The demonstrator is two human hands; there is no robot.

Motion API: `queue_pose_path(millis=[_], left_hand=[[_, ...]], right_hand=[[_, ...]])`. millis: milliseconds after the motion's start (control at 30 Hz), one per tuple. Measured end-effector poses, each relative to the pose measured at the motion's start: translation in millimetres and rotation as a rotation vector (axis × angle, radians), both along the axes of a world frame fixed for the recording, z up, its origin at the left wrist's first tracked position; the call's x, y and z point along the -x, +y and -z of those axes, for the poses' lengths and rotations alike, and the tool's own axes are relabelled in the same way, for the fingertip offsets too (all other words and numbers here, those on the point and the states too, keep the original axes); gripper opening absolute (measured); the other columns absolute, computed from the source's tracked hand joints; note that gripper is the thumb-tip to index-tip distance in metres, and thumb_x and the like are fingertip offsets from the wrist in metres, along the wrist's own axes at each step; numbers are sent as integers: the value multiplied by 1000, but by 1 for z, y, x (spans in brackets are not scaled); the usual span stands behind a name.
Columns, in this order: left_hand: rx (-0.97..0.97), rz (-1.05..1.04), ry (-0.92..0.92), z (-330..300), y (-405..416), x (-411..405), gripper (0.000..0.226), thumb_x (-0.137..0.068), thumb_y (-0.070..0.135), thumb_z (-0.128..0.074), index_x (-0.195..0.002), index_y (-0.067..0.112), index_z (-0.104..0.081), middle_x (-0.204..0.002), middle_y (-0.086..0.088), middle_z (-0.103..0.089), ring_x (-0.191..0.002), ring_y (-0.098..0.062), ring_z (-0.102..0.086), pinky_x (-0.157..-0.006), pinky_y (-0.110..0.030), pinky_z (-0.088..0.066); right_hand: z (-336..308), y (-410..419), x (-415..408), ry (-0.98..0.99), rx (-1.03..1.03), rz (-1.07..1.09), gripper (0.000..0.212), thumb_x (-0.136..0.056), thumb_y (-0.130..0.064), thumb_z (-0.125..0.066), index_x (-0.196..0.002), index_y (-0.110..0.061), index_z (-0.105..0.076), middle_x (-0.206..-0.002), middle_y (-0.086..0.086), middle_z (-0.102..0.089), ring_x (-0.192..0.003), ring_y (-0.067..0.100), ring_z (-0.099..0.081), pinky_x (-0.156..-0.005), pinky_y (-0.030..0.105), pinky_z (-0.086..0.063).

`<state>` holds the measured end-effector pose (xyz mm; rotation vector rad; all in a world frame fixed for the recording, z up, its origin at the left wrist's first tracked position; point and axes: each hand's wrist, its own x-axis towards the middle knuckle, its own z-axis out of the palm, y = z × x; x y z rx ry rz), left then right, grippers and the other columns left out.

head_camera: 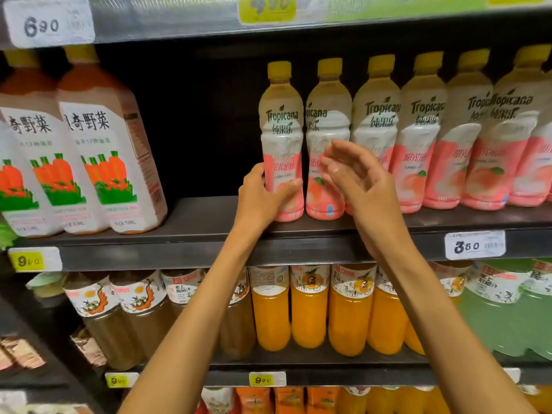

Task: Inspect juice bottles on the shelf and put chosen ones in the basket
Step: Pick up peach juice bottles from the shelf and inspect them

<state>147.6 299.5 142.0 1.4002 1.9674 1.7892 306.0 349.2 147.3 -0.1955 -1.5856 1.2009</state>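
Where the dark shelf (209, 216) runs across a shop display, seven peach juice bottles stand upright in a row at its right half, with yellow caps and pink labels. At the row's left end, the left hand (263, 195) grips the first peach bottle (282, 144) low on its body, thumb in front, fingers curled round it. Beside it, the right hand (355, 177) hovers before the second peach bottle (325, 138), fingers spread and loosely bent, holding nothing. Further left stand three carrot juice bottles (92, 150). Orange juice bottles (309, 312) fill the shelf below. White and yellow price tags (475, 245) sit on the shelf edges.
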Motion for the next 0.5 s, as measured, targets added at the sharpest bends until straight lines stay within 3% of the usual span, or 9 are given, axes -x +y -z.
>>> queue_pose_path(millis=[133,200,333,400,500], left_hand=[[-180,69,-92,-3,-39,-24,21,-85,27,-67,-104,17,-65,-93,4,-71,-83,-6,-70,-70,-23,-56],[-212,162,-233,-6,-61,-37,22,-86,36,-62,-99,20,-62,-87,0,-71,-79,-12,-71,-66,-23,-57],[-105,463,-641,3,-103,-52,56,-70,52,-63,-113,18,-56,-100,-11,-73,-86,-22,-72,-70,-32,-59],[-43,497,-722,17,-114,-56,66,-65,51,-63,-120,15,-53,-108,-15,-70,-94,-26,-70,-76,-35,-59],[-35,500,-784,35,-113,-60,61,-76,49,-64,-124,12,-54,-113,-16,-68,-104,-29,-66,-89,-39,-55]], right_hand=[[-8,-5,2,16,33,-7,31,-93,-10,-60,-123,-14,-56,-127,6,-62,-119,16,-60,-105,40,-46],[-15,-11,7,28,57,-78,35,-92,-20,-57,-127,-15,-53,-129,7,-60,-120,18,-59,-105,38,-46],[-28,-26,22,5,216,-380,51,-93,-35,-49,-137,-12,-43,-131,11,-60,-116,22,-62,-96,35,-52],[-27,-31,28,-67,254,-420,47,-98,-30,-47,-139,-8,-44,-130,15,-61,-118,27,-60,-98,40,-50],[-19,-37,34,-88,304,-411,53,-91,-23,-59,-140,-8,-44,-134,15,-58,-121,25,-58,-100,38,-48]])
